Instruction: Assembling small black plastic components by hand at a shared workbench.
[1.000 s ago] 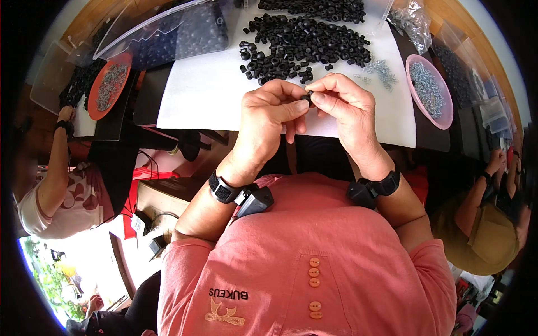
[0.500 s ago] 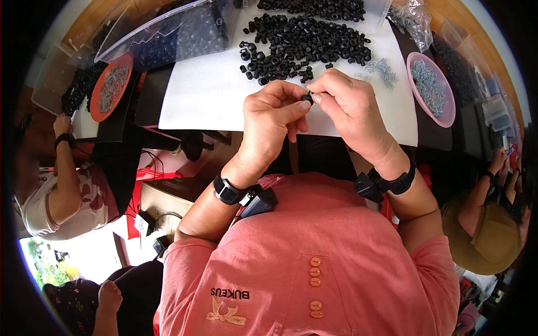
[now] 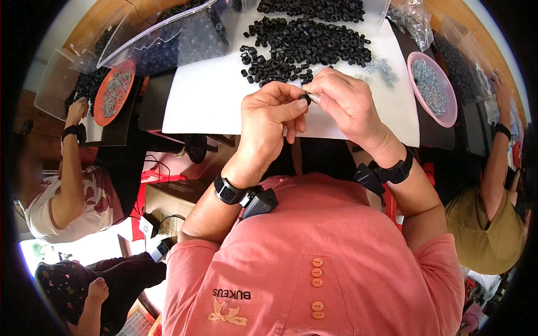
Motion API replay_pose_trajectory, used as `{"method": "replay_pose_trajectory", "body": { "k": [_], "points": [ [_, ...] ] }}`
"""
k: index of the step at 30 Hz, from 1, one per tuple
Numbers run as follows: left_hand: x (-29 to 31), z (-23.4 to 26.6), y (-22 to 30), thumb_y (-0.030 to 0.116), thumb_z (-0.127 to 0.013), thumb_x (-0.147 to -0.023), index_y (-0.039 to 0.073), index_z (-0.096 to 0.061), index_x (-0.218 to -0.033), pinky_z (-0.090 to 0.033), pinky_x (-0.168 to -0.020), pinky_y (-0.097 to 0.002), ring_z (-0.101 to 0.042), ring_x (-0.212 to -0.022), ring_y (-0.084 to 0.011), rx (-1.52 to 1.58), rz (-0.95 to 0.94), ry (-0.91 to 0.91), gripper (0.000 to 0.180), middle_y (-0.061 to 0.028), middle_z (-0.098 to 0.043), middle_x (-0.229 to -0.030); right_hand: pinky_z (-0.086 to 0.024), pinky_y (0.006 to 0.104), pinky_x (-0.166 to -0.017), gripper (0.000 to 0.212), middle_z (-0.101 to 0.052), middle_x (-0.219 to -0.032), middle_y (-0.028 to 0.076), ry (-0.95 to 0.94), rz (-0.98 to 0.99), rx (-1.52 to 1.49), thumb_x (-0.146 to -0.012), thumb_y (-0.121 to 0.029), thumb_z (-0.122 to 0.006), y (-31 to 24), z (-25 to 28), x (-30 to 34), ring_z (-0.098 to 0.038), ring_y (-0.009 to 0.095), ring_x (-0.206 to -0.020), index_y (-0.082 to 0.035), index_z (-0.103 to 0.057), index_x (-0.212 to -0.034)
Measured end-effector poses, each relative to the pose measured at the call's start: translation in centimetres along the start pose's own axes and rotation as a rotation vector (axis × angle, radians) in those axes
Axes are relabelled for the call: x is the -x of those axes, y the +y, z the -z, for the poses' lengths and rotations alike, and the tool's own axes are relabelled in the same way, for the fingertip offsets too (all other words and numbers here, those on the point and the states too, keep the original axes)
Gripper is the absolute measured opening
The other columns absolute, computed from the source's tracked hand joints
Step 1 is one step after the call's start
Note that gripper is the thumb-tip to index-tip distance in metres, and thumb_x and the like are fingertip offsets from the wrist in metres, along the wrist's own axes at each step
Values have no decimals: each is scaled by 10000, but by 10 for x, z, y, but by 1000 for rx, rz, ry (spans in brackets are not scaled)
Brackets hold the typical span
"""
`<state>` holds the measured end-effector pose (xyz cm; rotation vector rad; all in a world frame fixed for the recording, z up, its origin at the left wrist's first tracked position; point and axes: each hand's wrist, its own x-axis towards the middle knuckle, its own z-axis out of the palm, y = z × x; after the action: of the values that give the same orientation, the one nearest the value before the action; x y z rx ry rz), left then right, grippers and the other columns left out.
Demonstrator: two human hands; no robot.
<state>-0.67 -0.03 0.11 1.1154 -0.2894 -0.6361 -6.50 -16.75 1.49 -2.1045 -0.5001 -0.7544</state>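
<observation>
My left hand pinches a small black plastic cap between thumb and forefinger. Touching or almost touching that part, my right hand has thumb and forefinger pressed together; whatever lies between them is too small to make out. Both hands are held over the front of a white sheet. Just beyond the fingers spreads a pile of loose black plastic parts. A scatter of small silvery screws lies on the sheet to the right of it.
A clear plastic bin of dark parts stands back left. An orange dish and a pink dish hold silvery screws. Co-workers sit left and right. A clear plastic bag lies back right.
My hands stay together in nearly the same spot, with a slight shift of the fingers. The right co-worker's arm has reached farther forward; the left co-worker's hand has moved a little.
</observation>
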Motion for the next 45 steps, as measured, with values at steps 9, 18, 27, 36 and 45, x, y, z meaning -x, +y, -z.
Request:
{"method": "replay_pose_trajectory", "body": {
  "k": [9, 18, 27, 36, 45],
  "points": [
    [2, 1, 1, -53, -623, -880, -58, -612, -949, -431, -394, -213, -611, -521, -152, 38, -7, -7, 70, -119, -665, -768, -487, 382, -602, 273, -556, -825, 138, 55, -63, 87, -750, 85, -581, -14, -14, 13, -597, 302, -736, 3, -586, -1010],
    [-2, -3, -5, -50, -626, -881, -68, -635, -988, -537, -539, -287, -648, -639, -185, 56, -51, 41, 109, -127, -677, -812, -478, 386, -542, 246, -545, -771, 108, 311, -152, 250, -723, -14, -691, -12, -43, 22, -581, 289, -626, -38, -529, -907],
    [3, -10, 11, 32, -621, -917, -82, -638, -976, -443, -393, -230, -612, -501, -187, -58, 105, -153, 130, -124, -665, -755, -476, 371, -510, 253, -540, -691, 98, 227, -6, 281, -702, -29, -725, -12, -16, 14, -587, 285, -597, -49, -520, -849],
    [7, -15, 5, 13, -619, -913, -83, -644, -948, -365, -350, -206, -583, -462, -148, -53, 41, -126, 105, -117, -656, -719, -475, 320, -496, 210, -574, -667, 95, 202, -144, 75, -763, -18, -702, -16, -12, 20, -607, 228, -550, -50, -509, -840],
    [5, -13, 0, 11, -606, -916, -80, -648, -952, -358, -342, -201, -582, -454, -140, -1, 26, -154, 106, -115, -664, -722, -473, 303, -481, 220, -602, -653, 83, 247, -196, 92, -779, -28, -707, -21, -17, 22, -623, 197, -525, -47, -496, -837]
  ]
}}
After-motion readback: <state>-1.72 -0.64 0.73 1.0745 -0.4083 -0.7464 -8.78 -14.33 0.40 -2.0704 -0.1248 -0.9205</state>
